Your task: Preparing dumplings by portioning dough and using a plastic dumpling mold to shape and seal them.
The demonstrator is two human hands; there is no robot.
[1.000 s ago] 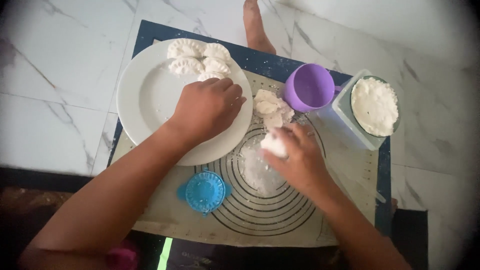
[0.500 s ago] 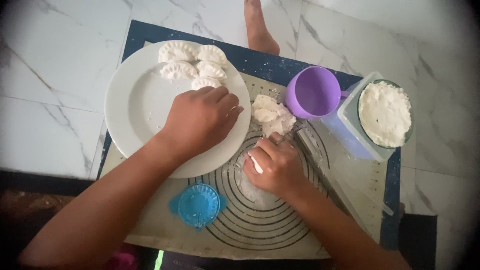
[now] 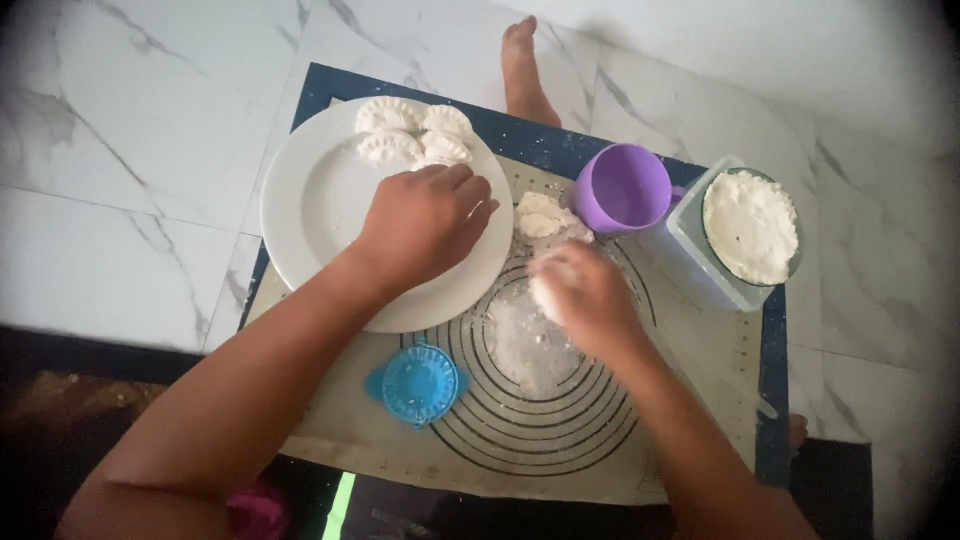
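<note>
My left hand (image 3: 425, 225) rests on the white plate (image 3: 300, 215), fingers curled down, with nothing visible in it. Several folded white dumplings (image 3: 410, 135) lie at the plate's far edge, just beyond that hand. My right hand (image 3: 600, 300) is blurred and closed around a white dough piece (image 3: 546, 290) above the round-marked baking mat (image 3: 560, 430). Under it is a floured patch (image 3: 525, 350). A small pile of dough lumps (image 3: 545, 215) lies just beyond my right hand.
A purple cup (image 3: 625, 185) stands behind the dough pile. A clear container of white filling (image 3: 750, 225) sits at the right. A blue dumpling press (image 3: 418, 383) lies on the mat near me. A bare foot (image 3: 525, 65) rests on the marble floor beyond.
My right hand has shifted slightly away from me toward the dough pile, still holding the dough piece. My left hand stays on the plate.
</note>
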